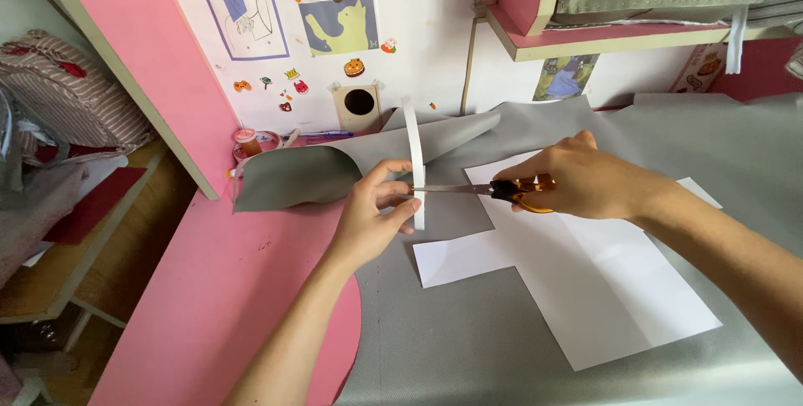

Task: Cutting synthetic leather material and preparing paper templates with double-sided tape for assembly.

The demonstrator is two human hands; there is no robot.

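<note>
My left hand [374, 215] pinches the lower part of a narrow white strip [413, 142] that stands upright above the desk. My right hand [585, 178] grips orange-handled scissors [502, 190], whose blades point left and meet the strip just above my left fingers. Under both hands lies a large white paper pattern piece [611, 280] spread on grey fabric [468, 339].
The grey fabric curls up at its left end [293, 176] over a pink desk [226, 289]. A small tape roll [245, 140] and a pen [322, 135] lie by the wall with stickers and drawings. A pink shelf [602, 38] holds folded fabric at upper right.
</note>
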